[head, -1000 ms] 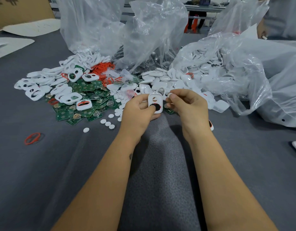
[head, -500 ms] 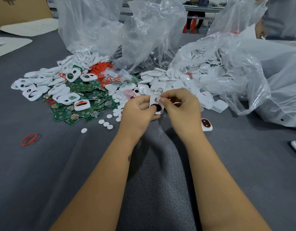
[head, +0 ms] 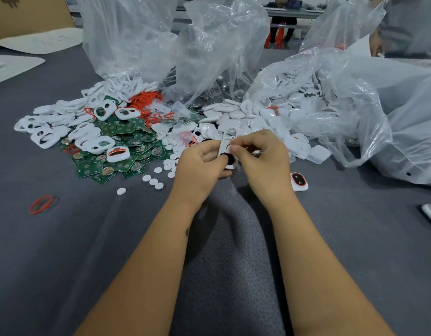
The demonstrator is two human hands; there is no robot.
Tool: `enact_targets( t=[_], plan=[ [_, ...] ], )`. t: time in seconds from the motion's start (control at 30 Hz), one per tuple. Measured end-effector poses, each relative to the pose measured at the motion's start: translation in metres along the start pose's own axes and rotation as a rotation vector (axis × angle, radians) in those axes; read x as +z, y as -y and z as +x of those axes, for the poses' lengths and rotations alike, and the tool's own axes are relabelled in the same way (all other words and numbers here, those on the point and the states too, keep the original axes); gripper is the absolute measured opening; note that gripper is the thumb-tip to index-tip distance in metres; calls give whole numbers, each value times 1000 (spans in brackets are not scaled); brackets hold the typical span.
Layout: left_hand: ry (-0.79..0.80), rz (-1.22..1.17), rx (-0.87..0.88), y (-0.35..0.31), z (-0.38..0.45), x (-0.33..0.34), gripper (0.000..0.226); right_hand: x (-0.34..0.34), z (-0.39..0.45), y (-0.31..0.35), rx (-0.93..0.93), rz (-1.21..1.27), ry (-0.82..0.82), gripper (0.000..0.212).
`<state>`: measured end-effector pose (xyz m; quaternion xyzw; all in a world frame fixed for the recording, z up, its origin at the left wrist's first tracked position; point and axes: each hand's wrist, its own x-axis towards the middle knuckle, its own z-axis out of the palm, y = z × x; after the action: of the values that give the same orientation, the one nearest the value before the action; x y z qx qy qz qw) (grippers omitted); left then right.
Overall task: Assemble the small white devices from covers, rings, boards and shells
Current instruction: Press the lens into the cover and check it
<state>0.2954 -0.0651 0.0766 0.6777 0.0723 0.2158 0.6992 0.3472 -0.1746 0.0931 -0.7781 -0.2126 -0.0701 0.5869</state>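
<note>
From the head view we see both forearms reaching forward over the grey table [head: 64, 251], the left hand [head: 199, 170] gripping a white cover [head: 227, 141] upright, the right hand [head: 263, 158] pinching its top edge, near the green boards [head: 127, 146].

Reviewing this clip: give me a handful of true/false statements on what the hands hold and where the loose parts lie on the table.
1. Both hands grip one white cover between them. True: the left hand and right hand both pinch it.
2. The green circuit boards lie piled to the right of the hands. False: they lie to the left.
3. A lone red ring lies on the grey table, apart from the piles. True.
4. The white device with a red ring rests in the left palm. False: it lies on the table, right of the right hand.
5. The clear plastic bags are sealed and empty. False: they lie open, with white shells inside.
</note>
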Motion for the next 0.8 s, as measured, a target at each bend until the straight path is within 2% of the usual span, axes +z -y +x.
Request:
enact_targets(
  t=[0.23, 0.43, 0.8],
  plan=[
    [1, -18, -29, -1, 0, 1, 37, 3, -1, 0, 9, 27, -54, 17],
    [9, -47, 16, -3, -1, 1, 37, 6, -1, 1, 38, 83, -77, 12],
    [-17, -35, 10, -5, -1, 2, 33, 7, 1, -6, -80, -41, -62, 22]
  ],
)
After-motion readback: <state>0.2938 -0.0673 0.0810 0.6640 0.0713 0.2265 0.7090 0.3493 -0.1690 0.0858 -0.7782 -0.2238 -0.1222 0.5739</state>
